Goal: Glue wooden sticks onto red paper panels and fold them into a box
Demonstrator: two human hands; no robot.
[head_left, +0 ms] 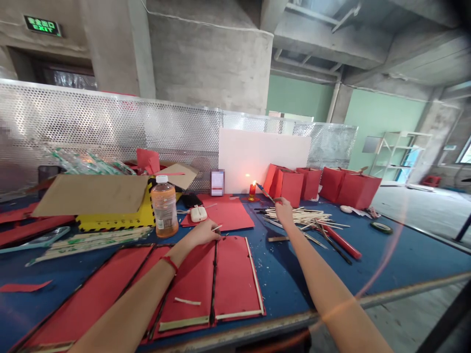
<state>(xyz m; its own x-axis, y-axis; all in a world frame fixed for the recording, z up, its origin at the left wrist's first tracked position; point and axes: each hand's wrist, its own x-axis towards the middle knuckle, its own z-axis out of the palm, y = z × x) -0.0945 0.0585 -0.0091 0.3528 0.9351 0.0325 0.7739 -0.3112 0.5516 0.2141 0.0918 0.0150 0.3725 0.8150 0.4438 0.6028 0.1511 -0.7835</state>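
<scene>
Right hand (284, 212) out past the middle of the desk (408, 247), grip closed on the near end of a thin tool (265, 191). Its bluish far end is up beside the flame of a small red candle (252, 192); from my distance I cannot tell whether it touches. Left hand (203, 233) low over the top edge of a red panel (235, 282), fingertips pinched on a short pale stick (218, 227). I cannot tell if those fingers rest on the panel.

Panel lies flat along the near side of the desk, partly under the left forearm. Dark strips divide it; pale strips run along the right and bottom edges of its right-hand section. One loose sliver (187, 301) lies across the next section.

Right of the right hand I log a heap of pale sticks (305, 215), with a red tube (342, 242) at its right side. Red paper boxes (290, 186) stand behind it. Beyond the left hand: a white case (198, 213), a sheet of red paper (233, 214) and an upright phone (217, 184). Left of these, a bottle (164, 211) of orange drink stands beside a yellow box (114, 219) with raised cardboard flaps
</scene>
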